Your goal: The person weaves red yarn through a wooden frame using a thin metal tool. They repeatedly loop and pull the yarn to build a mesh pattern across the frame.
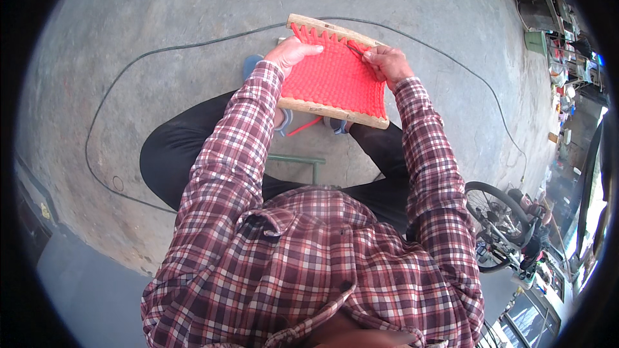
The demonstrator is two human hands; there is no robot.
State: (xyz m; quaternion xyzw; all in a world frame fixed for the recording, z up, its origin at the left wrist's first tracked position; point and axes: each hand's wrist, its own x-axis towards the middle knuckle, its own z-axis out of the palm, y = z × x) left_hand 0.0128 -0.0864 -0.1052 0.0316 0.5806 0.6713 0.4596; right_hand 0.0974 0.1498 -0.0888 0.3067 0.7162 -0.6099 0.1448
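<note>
Above my knees is a small wooden frame (332, 111) with a red cord weave (332, 76) stretched between its bars. At the far bar (332, 26) the red cord runs in separate loops with gaps between them. My left hand (292, 55) grips the weave's left edge, thumb on top and fingers hidden beneath. Near the far right corner, my right hand (387, 64) is closed in a pinch on a thin dark tool (354, 49), whose tip lies on the weave; its exact kind is unclear. A loose red cord end (304, 126) hangs below the near bar.
A long dark cable (187, 46) loops over the concrete floor (213, 0) around me. Below the frame, a green metal bar (293, 158) sits between my legs. A bicycle (500, 219) stands at the right, with a green bucket (535, 42) and cluttered shelves farther off.
</note>
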